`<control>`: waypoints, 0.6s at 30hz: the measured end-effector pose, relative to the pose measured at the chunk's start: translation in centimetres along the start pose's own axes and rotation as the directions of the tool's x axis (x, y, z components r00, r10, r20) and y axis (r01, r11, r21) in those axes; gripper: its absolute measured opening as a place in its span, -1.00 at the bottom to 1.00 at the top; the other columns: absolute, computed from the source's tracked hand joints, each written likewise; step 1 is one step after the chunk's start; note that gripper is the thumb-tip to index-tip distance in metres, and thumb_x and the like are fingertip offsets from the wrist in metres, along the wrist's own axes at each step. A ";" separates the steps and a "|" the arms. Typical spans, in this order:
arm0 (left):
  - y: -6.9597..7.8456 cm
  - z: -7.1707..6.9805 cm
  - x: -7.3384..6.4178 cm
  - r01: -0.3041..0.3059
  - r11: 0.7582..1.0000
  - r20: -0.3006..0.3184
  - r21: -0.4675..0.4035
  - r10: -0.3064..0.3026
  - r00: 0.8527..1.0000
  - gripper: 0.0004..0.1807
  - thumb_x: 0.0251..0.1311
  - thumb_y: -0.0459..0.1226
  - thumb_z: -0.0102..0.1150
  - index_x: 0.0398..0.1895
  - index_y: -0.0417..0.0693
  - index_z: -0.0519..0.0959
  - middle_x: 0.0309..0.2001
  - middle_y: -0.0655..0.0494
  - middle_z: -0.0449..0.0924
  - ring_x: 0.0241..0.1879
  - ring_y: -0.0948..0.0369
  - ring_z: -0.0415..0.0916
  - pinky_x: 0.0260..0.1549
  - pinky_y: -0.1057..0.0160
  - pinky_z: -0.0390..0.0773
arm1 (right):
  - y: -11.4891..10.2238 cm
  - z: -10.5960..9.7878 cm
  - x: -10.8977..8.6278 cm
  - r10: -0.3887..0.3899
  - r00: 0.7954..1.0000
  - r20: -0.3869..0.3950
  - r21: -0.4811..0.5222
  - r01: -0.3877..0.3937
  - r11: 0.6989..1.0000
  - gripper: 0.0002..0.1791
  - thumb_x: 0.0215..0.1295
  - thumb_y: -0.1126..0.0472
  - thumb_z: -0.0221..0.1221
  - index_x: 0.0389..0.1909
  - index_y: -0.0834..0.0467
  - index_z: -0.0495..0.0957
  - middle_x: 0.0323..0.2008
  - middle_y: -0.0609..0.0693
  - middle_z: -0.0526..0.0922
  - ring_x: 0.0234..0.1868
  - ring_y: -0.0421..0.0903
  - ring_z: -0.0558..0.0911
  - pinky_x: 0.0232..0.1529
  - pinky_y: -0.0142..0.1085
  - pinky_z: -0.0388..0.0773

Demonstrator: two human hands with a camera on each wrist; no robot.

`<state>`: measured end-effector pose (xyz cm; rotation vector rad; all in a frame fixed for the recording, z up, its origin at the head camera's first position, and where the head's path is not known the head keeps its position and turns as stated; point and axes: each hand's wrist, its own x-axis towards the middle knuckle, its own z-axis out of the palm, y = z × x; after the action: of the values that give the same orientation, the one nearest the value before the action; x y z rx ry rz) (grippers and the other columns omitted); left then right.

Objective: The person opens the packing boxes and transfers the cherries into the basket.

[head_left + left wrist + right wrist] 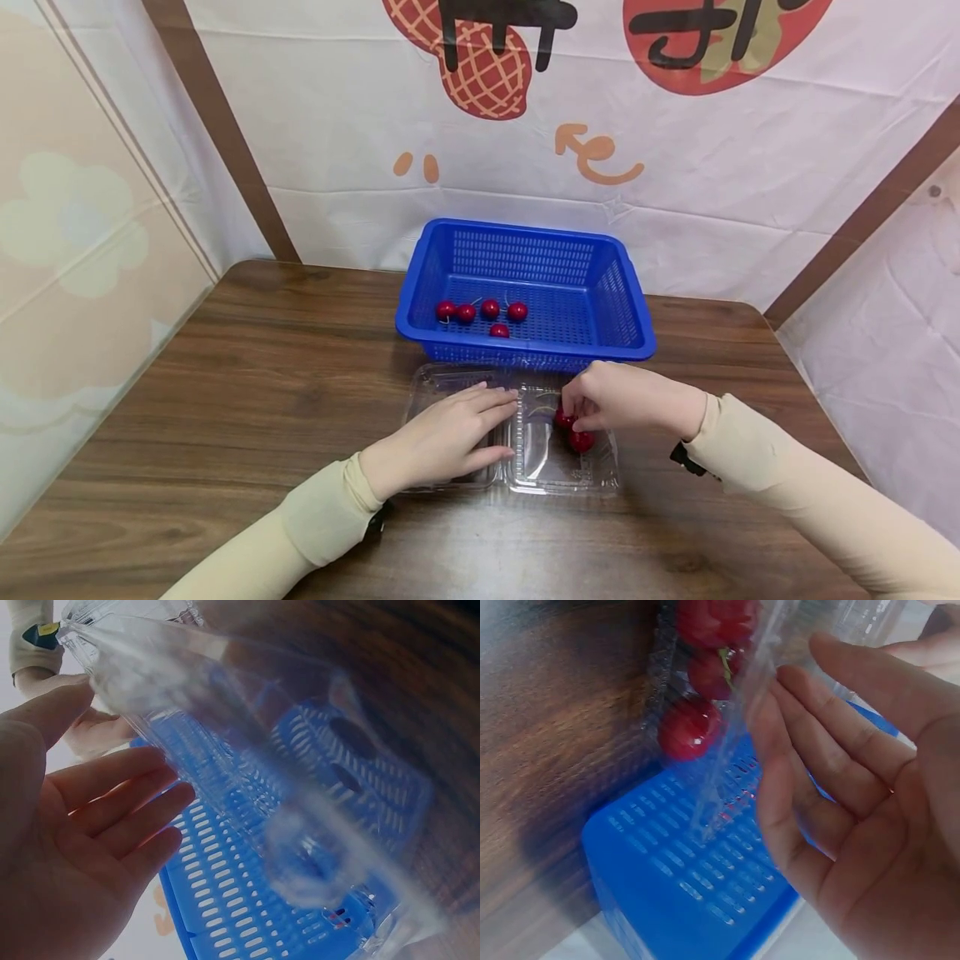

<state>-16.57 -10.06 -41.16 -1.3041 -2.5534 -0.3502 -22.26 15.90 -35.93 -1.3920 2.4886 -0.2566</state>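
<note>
A clear plastic clamshell box [534, 462] lies unfolded in front of me. My left hand [461, 432] is spread over its left half, straight fingertips by the hinge. Red cherries [581, 440] with thin stems sit in the right half. Above them is my right hand [617, 400], its thumb and index finger overlapping the cherries in the head view. In the right wrist view the loosely bent fingers [776, 795] are above the box's rim, with the cherries [690, 727] below it and nothing between thumb and index finger. The left palm [82, 847] shows bare.
Just behind the box stands a blue slotted basket [637, 321], with several more cherries [490, 309] on its floor, mostly toward the left. Both rest on a brown wooden table [247, 417]. A printed white curtain [337, 125] hangs behind the table.
</note>
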 end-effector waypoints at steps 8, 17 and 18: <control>0.0 0.0 -0.1 0.005 1.000 0.000 0.010 -0.005 1.000 -0.38 0.24 0.07 0.10 0.16 -0.25 0.50 0.23 -0.08 0.47 0.27 0.08 0.38 0.37 0.11 0.23 | 0.1 0.9 -0.1 0.030 1.000 -0.011 -0.054 -0.030 0.998 -0.86 0.01 0.21 0.38 -0.41 0.08 0.62 -0.47 -0.16 0.64 -0.48 -0.39 0.52 -0.45 -0.53 0.51; 0.0 0.0 -0.1 0.005 1.000 -0.006 -0.002 -0.005 1.000 -0.39 0.23 0.06 0.13 0.15 -0.24 0.50 0.22 -0.07 0.47 0.27 0.09 0.38 0.38 0.11 0.23 | -0.2 1.7 0.1 0.017 1.000 -0.005 -0.075 -0.017 0.997 -0.86 0.00 0.19 0.38 -0.48 0.03 0.57 -0.55 -0.16 0.58 -0.51 -0.30 0.50 -0.52 -0.52 0.42; 0.0 0.0 -0.1 0.006 1.000 -0.005 -0.002 -0.006 1.000 -0.39 0.23 0.06 0.13 0.15 -0.24 0.50 0.22 -0.07 0.47 0.27 0.09 0.38 0.38 0.12 0.23 | -0.2 1.8 0.1 0.014 1.000 -0.006 -0.083 -0.015 0.996 -0.85 -0.01 0.20 0.39 -0.48 0.03 0.58 -0.55 -0.16 0.57 -0.51 -0.31 0.50 -0.52 -0.52 0.42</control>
<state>-16.49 -10.15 -41.22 -1.2948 -2.5536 -0.3571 -21.57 15.68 -37.64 -1.4062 2.5394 -0.1555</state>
